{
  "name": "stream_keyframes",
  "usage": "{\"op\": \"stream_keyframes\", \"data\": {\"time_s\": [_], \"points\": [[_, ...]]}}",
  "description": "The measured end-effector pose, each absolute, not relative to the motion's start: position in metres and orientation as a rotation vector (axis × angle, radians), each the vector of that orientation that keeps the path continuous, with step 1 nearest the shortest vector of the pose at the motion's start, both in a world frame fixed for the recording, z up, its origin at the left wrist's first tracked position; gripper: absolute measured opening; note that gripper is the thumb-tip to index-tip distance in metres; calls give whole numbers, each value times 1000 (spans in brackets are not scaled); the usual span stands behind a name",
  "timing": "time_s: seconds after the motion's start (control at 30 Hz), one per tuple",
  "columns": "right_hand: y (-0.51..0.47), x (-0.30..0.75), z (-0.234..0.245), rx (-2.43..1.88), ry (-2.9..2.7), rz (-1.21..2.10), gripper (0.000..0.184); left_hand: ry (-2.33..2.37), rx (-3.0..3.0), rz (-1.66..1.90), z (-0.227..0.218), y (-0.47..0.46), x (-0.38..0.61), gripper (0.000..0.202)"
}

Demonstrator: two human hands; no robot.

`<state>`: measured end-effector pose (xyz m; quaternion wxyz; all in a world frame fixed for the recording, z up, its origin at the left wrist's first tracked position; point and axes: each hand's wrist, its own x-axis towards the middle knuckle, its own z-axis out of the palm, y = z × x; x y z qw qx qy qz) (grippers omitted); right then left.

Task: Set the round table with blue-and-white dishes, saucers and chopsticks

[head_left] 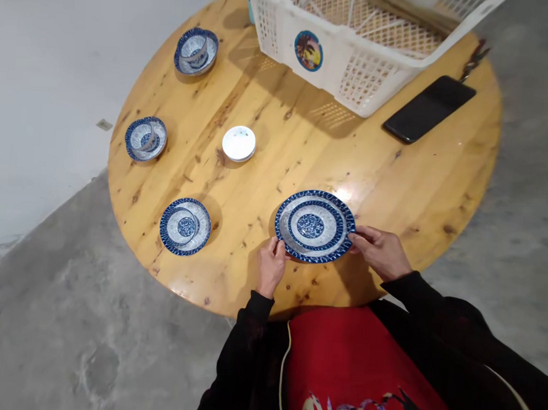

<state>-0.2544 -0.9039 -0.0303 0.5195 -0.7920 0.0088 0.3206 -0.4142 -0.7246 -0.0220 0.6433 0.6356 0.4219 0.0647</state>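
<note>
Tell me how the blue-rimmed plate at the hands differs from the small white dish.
The blue-rimmed plate is larger than the white dish. The plate is densely patterned in blue, while the dish is mostly plain white. The left hand and right hand hold the plate's rim; neither touches the dish. Both look round.

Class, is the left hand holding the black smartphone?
No, the left hand holds the blue-rimmed plate, while the black smartphone lies on the wooden table.

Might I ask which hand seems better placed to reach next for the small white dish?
Probably the left hand: it holds the blue-and-white plate on the side nearer the white dish, while the right hand, on the plate's right rim, is farther off. Either must let go first.
</note>
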Motion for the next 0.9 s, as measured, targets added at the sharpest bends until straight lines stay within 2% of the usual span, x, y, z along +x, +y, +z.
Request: {"op": "stream_keyframes", "data": {"time_s": [0.4,0.63,0.9], "points": [[-907,-250,-13,-2011,167,812,29,1007,1590,72,-31,-742,-414,23],[-898,-250,3,-2063,266,845,24,1055,1621,40,-30,-748,-415,28],[-905,-242,7,-2100,225,838,21,1033,1705,53,-29,-745,-421,24]]}}
